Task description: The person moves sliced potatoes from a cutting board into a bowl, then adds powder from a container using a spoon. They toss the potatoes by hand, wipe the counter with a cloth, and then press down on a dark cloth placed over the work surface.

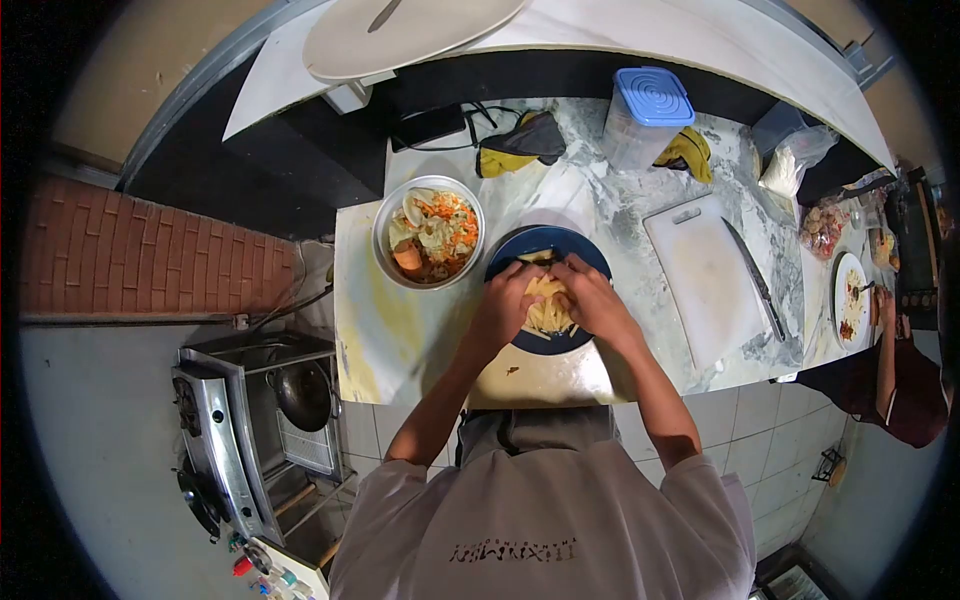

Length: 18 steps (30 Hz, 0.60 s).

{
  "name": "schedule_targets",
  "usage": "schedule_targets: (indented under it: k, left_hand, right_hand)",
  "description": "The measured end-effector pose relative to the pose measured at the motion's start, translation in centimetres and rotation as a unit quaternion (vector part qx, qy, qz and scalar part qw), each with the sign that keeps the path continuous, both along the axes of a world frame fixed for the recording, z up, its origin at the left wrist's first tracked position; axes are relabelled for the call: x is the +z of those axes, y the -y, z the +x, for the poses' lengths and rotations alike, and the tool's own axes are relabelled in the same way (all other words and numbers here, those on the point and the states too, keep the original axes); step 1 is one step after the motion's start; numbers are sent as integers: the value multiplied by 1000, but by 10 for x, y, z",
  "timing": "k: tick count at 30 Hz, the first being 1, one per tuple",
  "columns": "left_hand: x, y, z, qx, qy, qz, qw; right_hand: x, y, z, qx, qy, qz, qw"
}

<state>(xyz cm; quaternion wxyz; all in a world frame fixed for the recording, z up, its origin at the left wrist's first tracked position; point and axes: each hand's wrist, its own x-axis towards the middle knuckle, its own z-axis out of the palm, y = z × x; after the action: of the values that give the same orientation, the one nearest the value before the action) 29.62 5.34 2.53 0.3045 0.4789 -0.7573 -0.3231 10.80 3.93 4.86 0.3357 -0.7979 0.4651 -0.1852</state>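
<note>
A dark blue bowl (598,257) stands on the marble counter in front of my body, with pale yellow cut strips (548,308) in it. My left hand (505,300) is at the bowl's left side, its fingers curled onto the strips. From the right, my right hand (592,300) reaches in, fingers also bent around strips. Both hands are close together over the bowl's middle, and the strips show between them. Left of the bowl is a metal bowl (381,240) of shredded orange and pale vegetables.
Right of the bowl lie a white cutting board (703,280) and a black knife (757,278). Behind stand a blue-lidded container (648,120) and yellow-grey cloths (520,146). A stove (215,440) is at left. Another person (900,385) is at far right beside a white plate (851,300).
</note>
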Motion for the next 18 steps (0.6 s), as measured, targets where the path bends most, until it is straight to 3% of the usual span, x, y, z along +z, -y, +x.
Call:
schedule_targets:
  k: [3,6,10,12,16,18]
  left_hand:
    - [20,-4,4,-15,11,69,997]
    - [17,-11,11,-55,58,76,994]
    - [11,-22,7,-29,121,57,991]
    - [3,-24,4,-32,178,20,983]
    - [-8,-20,-8,-4,195,57,979]
    - [-12,-17,-9,1,210,15,978]
  right_hand:
    - [6,0,-6,21,10,28,999]
    - [2,-4,-13,65,26,-11,997]
    - [9,-11,-20,70,36,10,997]
    - [11,-13,-19,57,-124,-28,990]
    - [-4,-14,-6,36,-143,26,989]
    - [-16,-15,1,18,-154,-63,986]
